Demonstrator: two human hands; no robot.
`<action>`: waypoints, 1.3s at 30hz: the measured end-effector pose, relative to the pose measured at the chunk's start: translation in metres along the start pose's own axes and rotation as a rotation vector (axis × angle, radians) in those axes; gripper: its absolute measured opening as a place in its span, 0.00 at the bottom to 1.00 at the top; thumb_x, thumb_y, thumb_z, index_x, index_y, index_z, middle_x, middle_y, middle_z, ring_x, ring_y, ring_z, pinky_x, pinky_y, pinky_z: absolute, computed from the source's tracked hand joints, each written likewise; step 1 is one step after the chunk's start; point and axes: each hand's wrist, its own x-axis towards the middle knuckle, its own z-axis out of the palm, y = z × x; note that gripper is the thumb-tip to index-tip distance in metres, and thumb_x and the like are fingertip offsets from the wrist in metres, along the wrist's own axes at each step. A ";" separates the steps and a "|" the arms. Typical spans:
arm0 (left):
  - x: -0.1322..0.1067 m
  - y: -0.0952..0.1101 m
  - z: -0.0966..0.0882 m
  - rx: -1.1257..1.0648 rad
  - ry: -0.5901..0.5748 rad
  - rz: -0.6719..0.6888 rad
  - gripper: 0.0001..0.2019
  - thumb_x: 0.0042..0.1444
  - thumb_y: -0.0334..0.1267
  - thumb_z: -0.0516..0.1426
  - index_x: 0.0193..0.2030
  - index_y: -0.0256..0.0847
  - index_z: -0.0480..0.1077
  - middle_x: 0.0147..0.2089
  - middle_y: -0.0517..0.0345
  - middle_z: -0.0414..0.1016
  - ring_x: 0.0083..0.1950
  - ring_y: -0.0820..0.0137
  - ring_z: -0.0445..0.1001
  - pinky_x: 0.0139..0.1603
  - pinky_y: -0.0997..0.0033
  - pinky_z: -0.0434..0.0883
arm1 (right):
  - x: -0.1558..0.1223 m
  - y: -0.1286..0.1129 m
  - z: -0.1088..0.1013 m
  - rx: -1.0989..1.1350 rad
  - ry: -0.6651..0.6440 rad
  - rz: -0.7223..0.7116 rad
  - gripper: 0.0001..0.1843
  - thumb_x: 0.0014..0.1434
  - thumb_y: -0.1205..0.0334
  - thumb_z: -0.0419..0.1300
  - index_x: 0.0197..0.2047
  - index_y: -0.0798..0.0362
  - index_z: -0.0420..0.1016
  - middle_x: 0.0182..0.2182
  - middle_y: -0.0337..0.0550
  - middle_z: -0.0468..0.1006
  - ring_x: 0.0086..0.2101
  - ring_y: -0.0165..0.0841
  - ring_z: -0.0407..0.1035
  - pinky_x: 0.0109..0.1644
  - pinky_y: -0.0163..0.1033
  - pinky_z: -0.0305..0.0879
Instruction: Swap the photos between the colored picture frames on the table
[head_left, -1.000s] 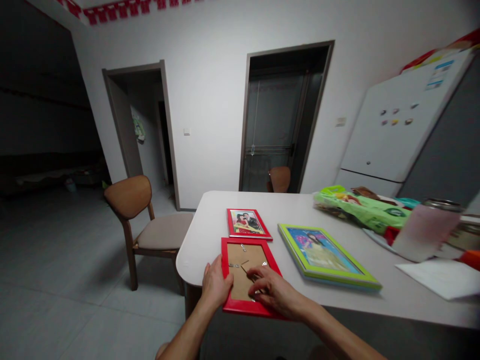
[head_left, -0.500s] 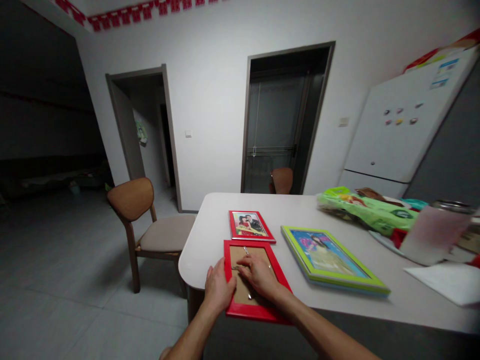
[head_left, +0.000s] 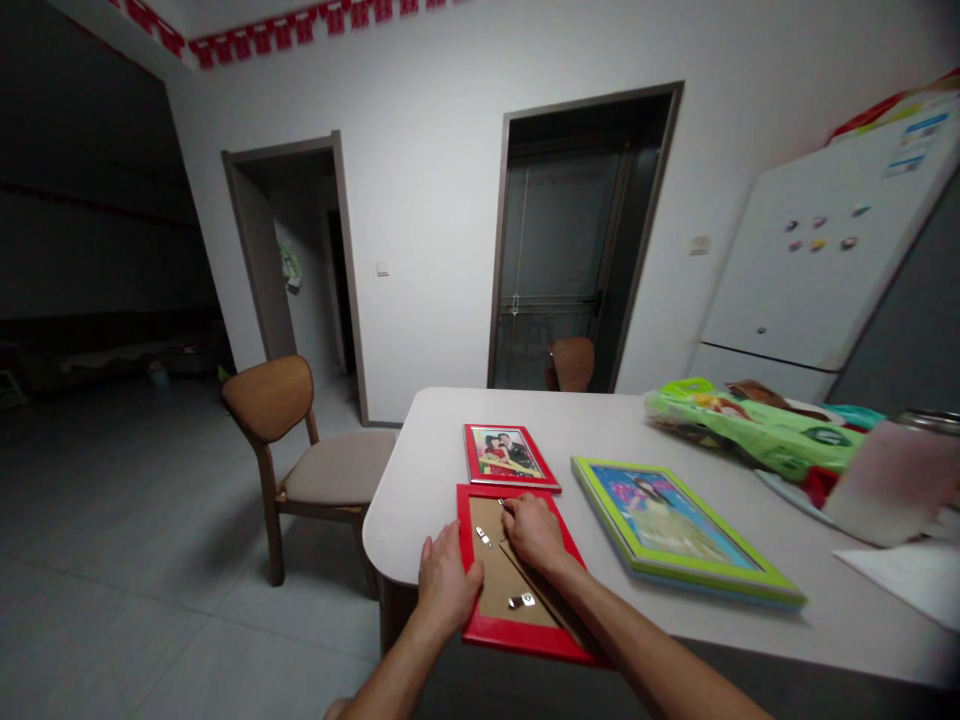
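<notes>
A red picture frame (head_left: pixel 517 636) lies face down at the near edge of the white table (head_left: pixel 427 460), its brown backing board and small metal clips showing. My left hand (head_left: pixel 445 588) rests flat on the frame's left rim, fingers spread. My right hand (head_left: pixel 532 530) sits on the upper part of the backing, fingers curled and pinching at a clip near the top edge. A smaller red frame (head_left: pixel 508 456) with a photo lies face up just beyond. A green frame (head_left: pixel 679 525) with a picture lies to the right.
A green snack bag (head_left: pixel 750 425), a pink jar (head_left: pixel 892 475) and a white paper (head_left: pixel 911 575) sit at the table's right. A wooden chair (head_left: pixel 300 445) stands left of the table, another (head_left: pixel 571 362) behind it. A white fridge (head_left: pixel 817 270) stands at right; two doorways open behind.
My right hand has moved from the lower right of the backing board up to its top edge, uncovering the lower clip. My left hand stays on the left rim.
</notes>
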 end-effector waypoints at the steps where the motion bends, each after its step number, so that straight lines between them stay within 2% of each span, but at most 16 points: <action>1: 0.000 0.001 0.000 0.005 -0.002 -0.002 0.25 0.48 0.36 0.48 0.55 0.40 0.52 0.55 0.55 0.60 0.56 0.67 0.55 0.58 0.67 0.43 | 0.002 0.002 0.000 -0.011 -0.001 0.013 0.17 0.53 0.59 0.46 0.36 0.55 0.74 0.35 0.52 0.71 0.38 0.38 0.63 0.38 0.38 0.55; 6: 0.000 0.003 -0.001 0.026 -0.012 -0.002 0.25 0.48 0.36 0.47 0.55 0.38 0.52 0.56 0.54 0.59 0.56 0.67 0.55 0.58 0.65 0.44 | 0.006 0.003 0.002 -0.020 -0.008 0.015 0.16 0.52 0.59 0.47 0.40 0.49 0.72 0.38 0.50 0.70 0.39 0.39 0.62 0.38 0.40 0.55; 10: 0.000 0.005 -0.003 0.039 -0.016 0.001 0.24 0.48 0.36 0.47 0.55 0.39 0.52 0.55 0.56 0.61 0.56 0.68 0.56 0.57 0.66 0.45 | 0.002 0.004 -0.006 -0.004 -0.015 -0.012 0.18 0.52 0.59 0.48 0.44 0.52 0.69 0.38 0.50 0.70 0.39 0.38 0.62 0.39 0.39 0.55; 13: 0.000 0.006 -0.002 0.051 -0.019 -0.012 0.24 0.48 0.37 0.47 0.55 0.38 0.53 0.55 0.54 0.61 0.56 0.67 0.55 0.57 0.66 0.45 | -0.014 0.012 -0.020 0.014 -0.022 -0.059 0.19 0.52 0.57 0.48 0.45 0.54 0.68 0.38 0.49 0.71 0.39 0.36 0.62 0.41 0.37 0.54; 18: 0.001 0.008 0.003 0.071 -0.029 -0.040 0.25 0.48 0.37 0.46 0.55 0.33 0.52 0.56 0.49 0.58 0.58 0.65 0.52 0.58 0.63 0.42 | -0.056 0.025 -0.037 0.016 -0.113 -0.157 0.19 0.45 0.49 0.53 0.37 0.51 0.72 0.35 0.47 0.71 0.37 0.36 0.63 0.38 0.36 0.55; 21: 0.002 0.010 0.003 0.086 -0.036 -0.047 0.25 0.49 0.37 0.46 0.56 0.34 0.52 0.57 0.50 0.57 0.58 0.65 0.51 0.58 0.62 0.41 | -0.067 0.028 -0.038 0.038 -0.108 -0.166 0.20 0.45 0.52 0.54 0.40 0.51 0.71 0.36 0.48 0.70 0.38 0.36 0.63 0.39 0.36 0.56; 28: 0.003 0.014 0.000 0.107 -0.049 -0.036 0.25 0.49 0.41 0.47 0.55 0.37 0.53 0.57 0.51 0.56 0.58 0.64 0.52 0.57 0.60 0.44 | -0.057 0.026 -0.041 0.115 -0.094 -0.120 0.19 0.43 0.60 0.53 0.40 0.55 0.71 0.34 0.49 0.73 0.35 0.35 0.66 0.38 0.34 0.58; 32: 0.001 0.014 -0.008 0.106 -0.063 -0.014 0.26 0.50 0.42 0.47 0.56 0.35 0.52 0.59 0.49 0.52 0.59 0.63 0.49 0.58 0.60 0.43 | -0.052 0.019 -0.053 0.112 -0.120 -0.112 0.14 0.42 0.62 0.54 0.34 0.54 0.73 0.31 0.48 0.75 0.31 0.34 0.67 0.33 0.33 0.59; 36: -0.013 0.018 -0.024 0.066 -0.096 0.150 0.31 0.48 0.46 0.50 0.58 0.38 0.48 0.62 0.53 0.46 0.61 0.65 0.43 0.59 0.63 0.41 | -0.044 0.008 -0.063 0.089 -0.086 -0.104 0.15 0.40 0.62 0.54 0.33 0.54 0.74 0.31 0.49 0.76 0.31 0.36 0.67 0.32 0.34 0.59; 39: -0.021 0.019 -0.033 0.090 -0.117 0.277 0.38 0.42 0.46 0.55 0.59 0.38 0.45 0.63 0.53 0.41 0.62 0.62 0.38 0.60 0.59 0.40 | -0.035 -0.007 -0.065 0.138 -0.094 -0.123 0.16 0.41 0.61 0.54 0.35 0.55 0.74 0.32 0.48 0.76 0.32 0.36 0.68 0.32 0.34 0.59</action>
